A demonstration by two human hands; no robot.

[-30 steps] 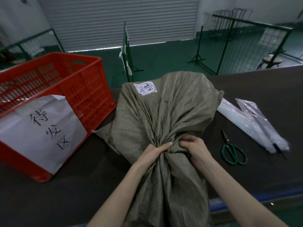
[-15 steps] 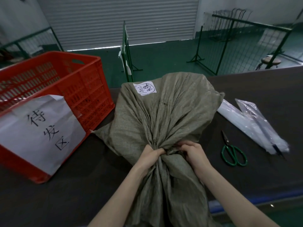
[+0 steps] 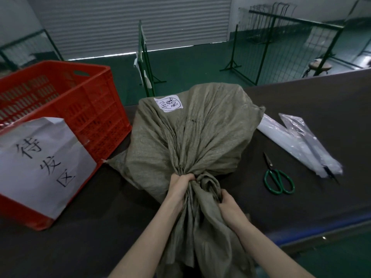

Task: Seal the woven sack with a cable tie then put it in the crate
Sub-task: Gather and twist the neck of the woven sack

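A full grey-green woven sack (image 3: 192,133) with a white label lies on the dark table, its mouth bunched toward me. My left hand (image 3: 179,186) is clenched around the gathered neck. Just below and to the right, my right hand (image 3: 227,204) grips the loose fabric under the neck. The red plastic crate (image 3: 84,109) with a white paper sign stands to the left of the sack. A clear plastic bag (image 3: 301,141) holding long white cable ties lies at the right.
Green-handled scissors (image 3: 278,178) lie on the table (image 3: 301,197) right of the sack. The table's blue front edge runs at the lower right. Green metal fence frames (image 3: 146,63) stand on the floor behind.
Both hands have tightened the sack's neck into a narrower bunch. My right hand has slid down toward me along the fabric, away from the left hand.
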